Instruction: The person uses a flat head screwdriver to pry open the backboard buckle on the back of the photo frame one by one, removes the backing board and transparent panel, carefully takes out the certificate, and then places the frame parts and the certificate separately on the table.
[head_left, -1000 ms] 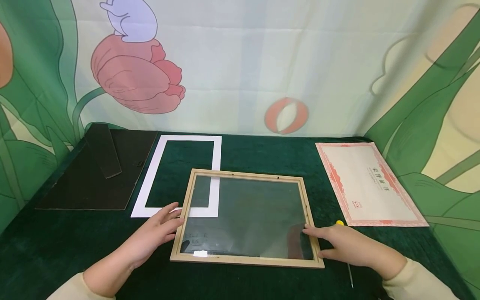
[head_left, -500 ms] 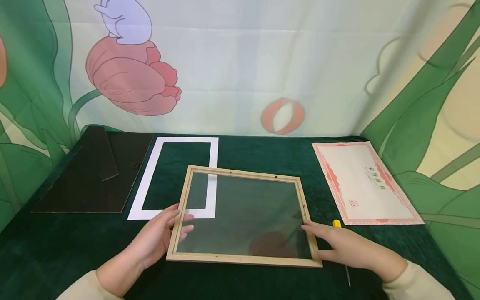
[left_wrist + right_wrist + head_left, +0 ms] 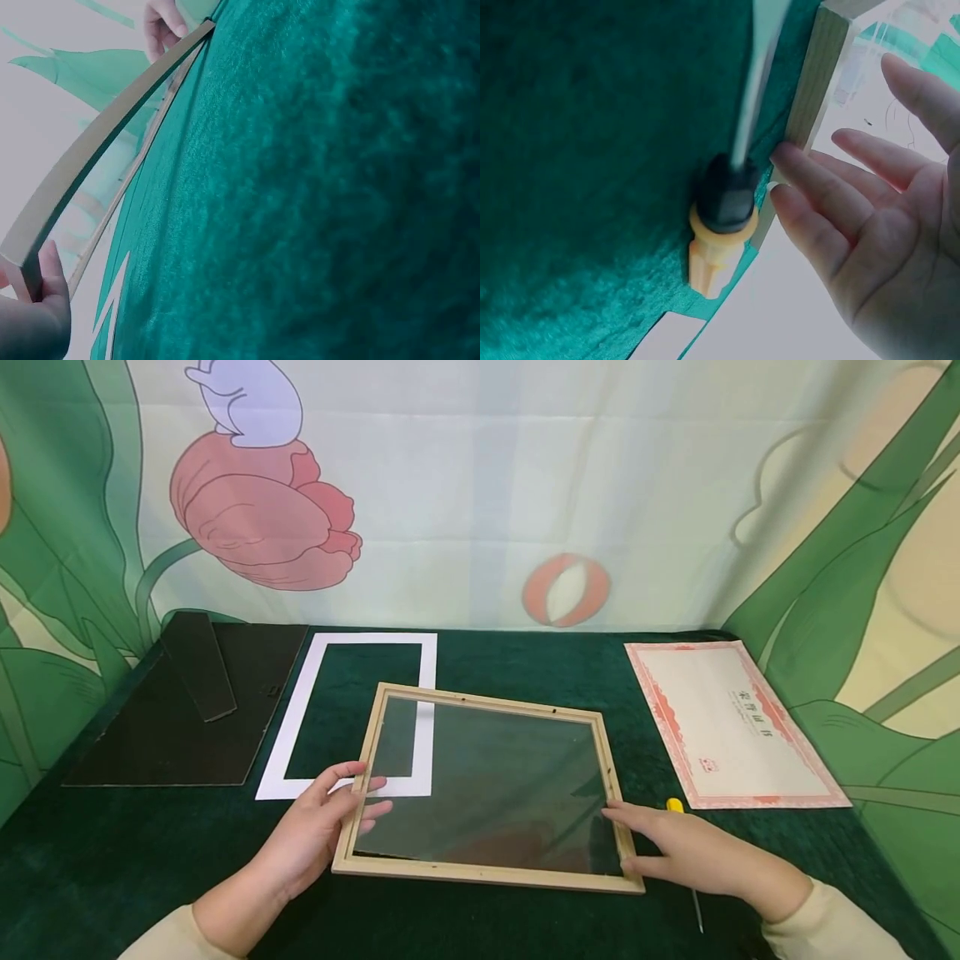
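Note:
A light wooden picture frame (image 3: 487, 872) with a clear glass pane (image 3: 495, 777) lies at the middle front in the head view. Its left side is lifted off the cloth. My left hand (image 3: 307, 835) grips the left rail, several fingers showing through the glass from underneath. In the left wrist view the raised frame (image 3: 97, 150) slants above the cloth. My right hand (image 3: 690, 856) rests its fingers on the right rail near the front corner. Beneath that hand lies a yellow-handled screwdriver (image 3: 675, 806), partly hidden; its black collar and metal shaft show in the right wrist view.
A black backing board (image 3: 165, 735) with a stand lies at the left. Beside it is a white mat (image 3: 295, 718), partly seen through the glass. A red-bordered certificate (image 3: 705, 727) lies at the right. Dark green cloth (image 3: 525, 660) covers the table, and a printed curtain (image 3: 450, 510) hangs behind.
My left hand has moved from beside the frame to under its left rail, and the frame's left side has risen. The right hand has stayed at the right rail.

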